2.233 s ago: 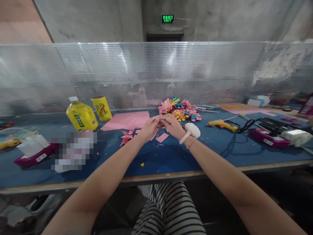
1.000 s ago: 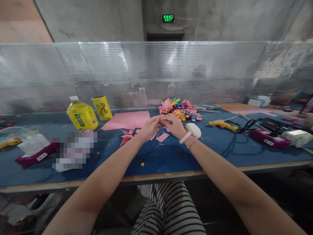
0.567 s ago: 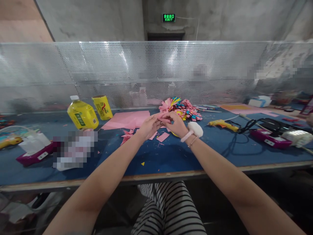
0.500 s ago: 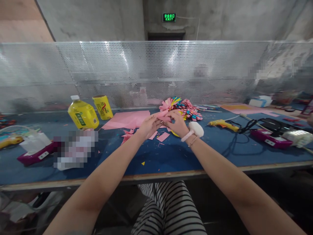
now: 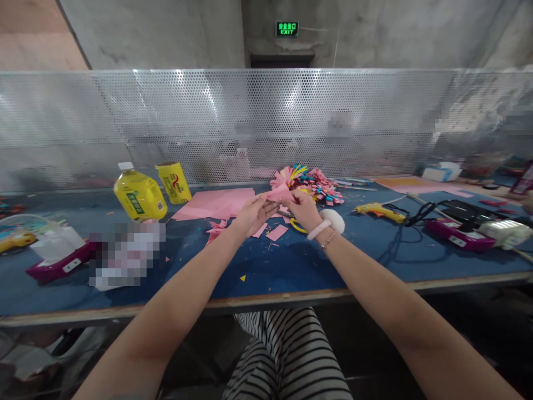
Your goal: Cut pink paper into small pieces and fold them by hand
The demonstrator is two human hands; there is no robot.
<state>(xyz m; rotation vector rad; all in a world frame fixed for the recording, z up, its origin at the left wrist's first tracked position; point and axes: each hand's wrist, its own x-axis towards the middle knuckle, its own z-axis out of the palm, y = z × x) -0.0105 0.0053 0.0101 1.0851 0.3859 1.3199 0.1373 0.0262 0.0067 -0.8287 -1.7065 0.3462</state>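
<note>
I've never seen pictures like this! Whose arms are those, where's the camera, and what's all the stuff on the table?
There's no robot here, just a person with bare hands. The camera sits on that person's head, looking forward and down, so you see almost what they see. The left hand and right hand hold a piece of pink paper between them. On the blue table lie pink sheets and a colourful bunch of cut paper. Off to the left stands a yellow bottle; to the right lies a yellow glue gun. Behind the table is a metal screen full of little holes. The blocky patches are blurred, so I can't tell what's there.
</note>
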